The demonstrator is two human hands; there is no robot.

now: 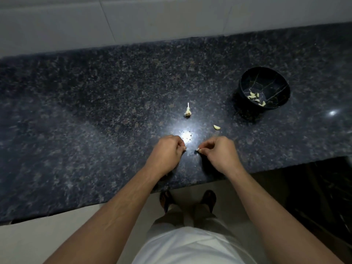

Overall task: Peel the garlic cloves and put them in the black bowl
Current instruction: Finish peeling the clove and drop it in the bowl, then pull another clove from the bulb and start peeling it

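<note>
While a person stands at a dark speckled stone counter (pixel 95 92), both hands work close together near its front edge, just below a bright glare on the stone. The right hand (pixel 219 151) has its fingers curled, pinching a small pale garlic clove (pixel 198 149) at its fingertips. The left hand (pixel 169 149) is curled too, fingertips pinched, but what it holds, perhaps skin, is too small to tell. To the far right sits the black bowl (pixel 245 86), already holding several peeled cloves (pixel 255 98). Between hands and bowl, one loose clove (pixel 216 127) lies on the stone. Farther back rests the bare garlic stem (pixel 188 111). By my judgement the job is nearly done: the pinched clove and the loose one remain.
</note>
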